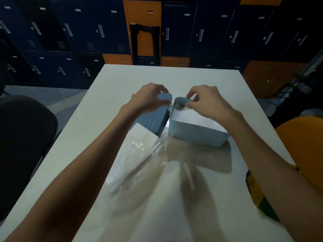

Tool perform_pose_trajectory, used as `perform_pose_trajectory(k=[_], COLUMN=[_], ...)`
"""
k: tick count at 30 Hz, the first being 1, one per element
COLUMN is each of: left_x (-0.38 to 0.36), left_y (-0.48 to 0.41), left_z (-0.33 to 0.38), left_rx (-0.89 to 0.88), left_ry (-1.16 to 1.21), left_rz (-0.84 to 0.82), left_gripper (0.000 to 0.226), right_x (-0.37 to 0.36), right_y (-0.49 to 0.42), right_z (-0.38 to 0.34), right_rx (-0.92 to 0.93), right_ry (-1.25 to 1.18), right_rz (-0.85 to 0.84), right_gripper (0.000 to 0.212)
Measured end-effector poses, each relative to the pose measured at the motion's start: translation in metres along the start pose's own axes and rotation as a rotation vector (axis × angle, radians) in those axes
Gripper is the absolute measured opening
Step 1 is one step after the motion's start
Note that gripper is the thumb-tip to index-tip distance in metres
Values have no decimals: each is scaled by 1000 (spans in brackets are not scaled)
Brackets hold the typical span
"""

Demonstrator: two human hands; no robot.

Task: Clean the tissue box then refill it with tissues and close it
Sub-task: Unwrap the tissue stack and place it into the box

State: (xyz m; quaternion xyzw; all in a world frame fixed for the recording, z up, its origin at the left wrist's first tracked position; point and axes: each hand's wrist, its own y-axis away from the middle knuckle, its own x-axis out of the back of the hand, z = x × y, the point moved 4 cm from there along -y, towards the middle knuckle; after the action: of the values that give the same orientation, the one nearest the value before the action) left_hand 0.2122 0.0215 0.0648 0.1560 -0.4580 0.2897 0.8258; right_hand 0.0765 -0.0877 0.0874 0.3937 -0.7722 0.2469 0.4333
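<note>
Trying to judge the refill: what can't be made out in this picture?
Head view: the left hand covers the far end of the lid; grip unclear.
The right hand hides the far corner of the tissue box; pinching rim or tissue, unclear.
Its wall hides how deep the tissues go.
The plastic wrapper is blurred; contents unclear.

Lid (151, 120) end under left hand (150, 96)

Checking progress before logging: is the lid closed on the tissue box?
No: the lid lies beside the open tissue box, gripped by the left hand, and white tissues show inside.
</note>
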Motion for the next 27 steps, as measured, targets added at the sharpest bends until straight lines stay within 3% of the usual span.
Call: perform_pose_trajectory(k=[2, 5, 8, 11, 15, 21, 27], left_x=[4, -8, -32, -60, -79, -89, -85], left_y=[24, 64, 100, 123, 133, 139, 141], left_z=[-19, -53, -77, -87, -98, -101, -92], left_rx=[60, 205, 337, 323, 327, 281, 258], left_ry=[12, -13, -86, -182, -168, -136, -109], left_rz=[27, -64, -240, -302, -190, 37, 111], left_gripper=[47, 72, 114, 131, 132, 124, 117], right_x=[-16, -57, -101, -129, -132, -150, -149], right_y=[8, 15, 20, 21, 21, 26, 27], right_z=[-28, -49, -48, -42, -43, -32, -33], right_rx=[82, 129, 47, -24, -65, -138, -124], right_ry=[-75, -38, 16, 2, 2, -55, -232], right_rz=[-43, -153, -276, -321, -329, -388, -331], right_gripper=[20, 17, 17, 7, 7, 25, 13])
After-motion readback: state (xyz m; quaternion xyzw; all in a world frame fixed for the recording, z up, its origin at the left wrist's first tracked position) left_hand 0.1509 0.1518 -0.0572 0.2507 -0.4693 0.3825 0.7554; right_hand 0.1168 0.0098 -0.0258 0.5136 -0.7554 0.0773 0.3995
